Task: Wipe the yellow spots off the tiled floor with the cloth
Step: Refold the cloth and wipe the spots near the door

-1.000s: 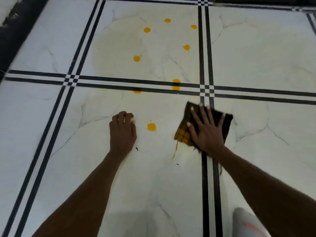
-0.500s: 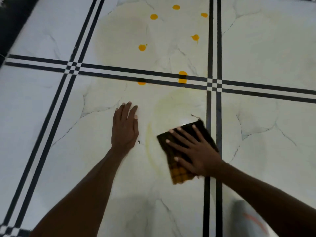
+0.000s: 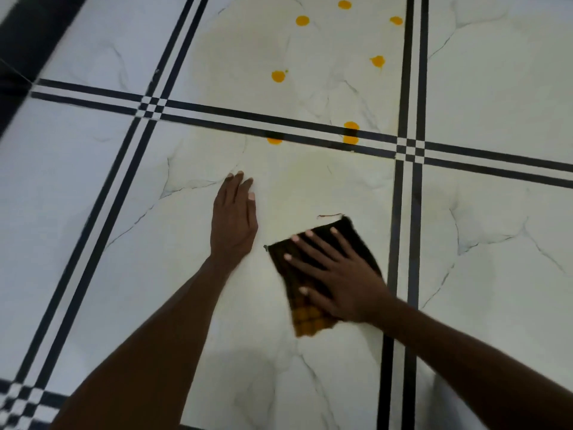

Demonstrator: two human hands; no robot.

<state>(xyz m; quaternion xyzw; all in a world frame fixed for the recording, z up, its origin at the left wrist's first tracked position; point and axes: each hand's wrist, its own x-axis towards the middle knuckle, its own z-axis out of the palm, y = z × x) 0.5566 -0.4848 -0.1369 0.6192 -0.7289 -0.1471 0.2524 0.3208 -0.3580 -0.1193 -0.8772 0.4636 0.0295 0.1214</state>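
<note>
Right hand [image 3: 338, 274] spread flat pinning the soft, floppy cloth [image 3: 313, 315] to the floor [image 3: 496, 88] near the tile seam (left hand [image 3: 233, 221] open, empty), probably slides easiest palm-pressed mid-cloth.

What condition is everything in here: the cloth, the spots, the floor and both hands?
cloth: folded, flat on the floor, pressed under the right hand
right hand: open, fingers spread on the cloth
left hand: open, flat on the bare floor, holding nothing
yellow spots: seven visible, unwiped, two on the black tile lines
tiled floor: faint yellowish smear above the cloth
</note>
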